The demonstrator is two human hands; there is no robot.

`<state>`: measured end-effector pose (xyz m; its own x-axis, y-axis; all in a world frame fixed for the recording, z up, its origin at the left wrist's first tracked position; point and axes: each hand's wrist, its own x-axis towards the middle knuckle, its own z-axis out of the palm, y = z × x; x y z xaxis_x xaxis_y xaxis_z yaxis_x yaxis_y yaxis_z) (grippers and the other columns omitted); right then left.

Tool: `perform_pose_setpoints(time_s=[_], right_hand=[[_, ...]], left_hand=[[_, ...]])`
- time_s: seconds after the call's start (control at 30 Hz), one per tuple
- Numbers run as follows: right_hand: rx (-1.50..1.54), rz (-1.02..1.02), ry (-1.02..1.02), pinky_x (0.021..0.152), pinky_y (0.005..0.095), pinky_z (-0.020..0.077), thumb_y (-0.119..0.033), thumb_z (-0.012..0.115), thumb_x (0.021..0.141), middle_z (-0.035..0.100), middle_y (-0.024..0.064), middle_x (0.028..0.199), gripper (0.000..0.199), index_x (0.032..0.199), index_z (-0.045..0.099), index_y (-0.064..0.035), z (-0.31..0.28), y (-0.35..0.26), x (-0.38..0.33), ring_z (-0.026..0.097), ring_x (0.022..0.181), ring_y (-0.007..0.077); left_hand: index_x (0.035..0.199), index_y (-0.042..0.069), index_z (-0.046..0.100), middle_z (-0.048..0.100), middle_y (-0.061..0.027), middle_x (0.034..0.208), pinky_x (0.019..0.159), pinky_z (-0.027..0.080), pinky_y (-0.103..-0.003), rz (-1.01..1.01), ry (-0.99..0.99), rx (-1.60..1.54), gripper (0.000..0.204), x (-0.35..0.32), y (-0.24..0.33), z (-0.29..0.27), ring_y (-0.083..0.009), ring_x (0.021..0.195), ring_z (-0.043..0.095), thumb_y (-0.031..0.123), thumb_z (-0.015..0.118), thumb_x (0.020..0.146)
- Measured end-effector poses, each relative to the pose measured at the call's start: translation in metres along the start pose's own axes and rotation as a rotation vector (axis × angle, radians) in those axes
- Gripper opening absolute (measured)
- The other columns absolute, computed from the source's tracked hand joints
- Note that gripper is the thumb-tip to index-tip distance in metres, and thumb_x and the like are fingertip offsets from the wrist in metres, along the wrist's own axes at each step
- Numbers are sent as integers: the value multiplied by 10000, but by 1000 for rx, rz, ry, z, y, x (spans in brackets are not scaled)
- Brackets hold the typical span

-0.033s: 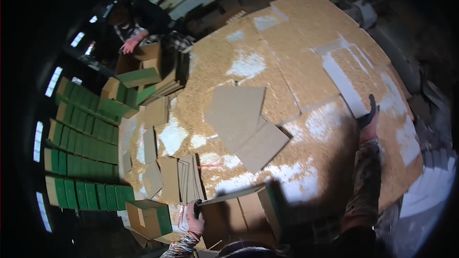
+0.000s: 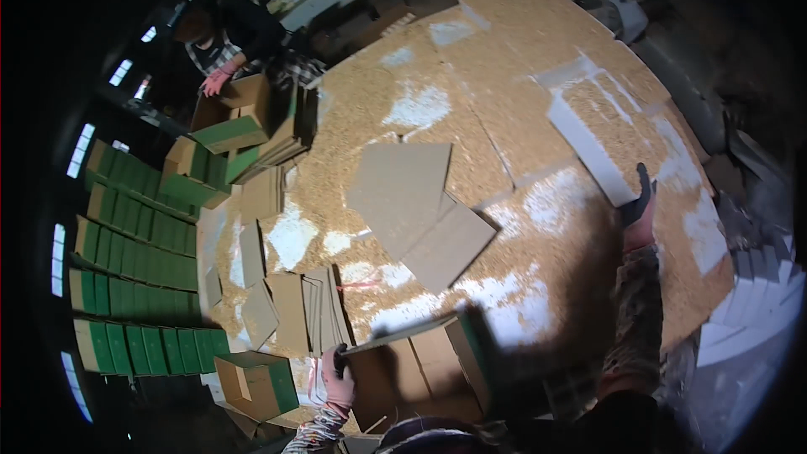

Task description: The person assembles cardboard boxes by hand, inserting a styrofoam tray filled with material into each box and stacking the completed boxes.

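My gloved left hand (image 2: pixel 338 380) is closed on the near-left corner of an open cardboard box (image 2: pixel 412 374), with brown inner walls and a green side. At the right of the table, my gloved right hand (image 2: pixel 640 214) grips the near end of a long block (image 2: pixel 593 155) with a white side and a grainy tan top. One dark fingertip stretches along the top of that block; the fingers beneath are partly hidden. Flat grey-brown cardboard sheets (image 2: pixel 399 193) lie overlapped between the two hands.
The table (image 2: pixel 479 101) is strewn with tan crumbs. Folded cardboard pieces (image 2: pixel 307 311) stand near its left edge, beside a smaller open box (image 2: pixel 252 382). Rows of green boxes (image 2: pixel 143 286) line the left. Across the table, a co-worker's pink-gloved hand (image 2: pixel 220 80) touches another box (image 2: pixel 231 122). White slabs (image 2: pixel 752 303) lie at right.
The whole view has shifted a little, so the table and boxes sit slightly farther left in it. Both my hands keep the same holds.
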<state>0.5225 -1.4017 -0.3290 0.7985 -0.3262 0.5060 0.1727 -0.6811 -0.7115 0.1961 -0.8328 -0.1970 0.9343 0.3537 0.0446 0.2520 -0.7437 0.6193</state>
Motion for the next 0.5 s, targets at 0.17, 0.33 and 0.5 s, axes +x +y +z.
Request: perform_pose_setpoints(time_s=[0.17,0.33,0.5], right_hand=[[484,427,-228,1044,348,370,-66,648,840,488,158,1337,479,1293,501,-10,-81,-85,-89,460,1239,246],[140,-360,-694,990,377,428,-70,527,910,476,204,1353,382,1288,486,-26,-134,-227,-136,526,1183,302],[403,-45,-1044,1013,341,394,-198,487,961,395,187,1411,349,1294,527,-104,-98,-338,-156,456,1260,290]], left_hand=[[1380,23,392,598,-153,1155,818,497,-306,-222,-11,-814,476,25,-97,50,-222,989,599,66,521,924],[1221,11,554,645,-83,1026,753,501,-305,-279,-64,-832,354,80,-13,66,-189,866,611,237,507,953],[1218,-16,517,582,-129,1178,900,404,-314,-27,-132,-807,457,101,0,89,-200,1003,522,364,484,965]])
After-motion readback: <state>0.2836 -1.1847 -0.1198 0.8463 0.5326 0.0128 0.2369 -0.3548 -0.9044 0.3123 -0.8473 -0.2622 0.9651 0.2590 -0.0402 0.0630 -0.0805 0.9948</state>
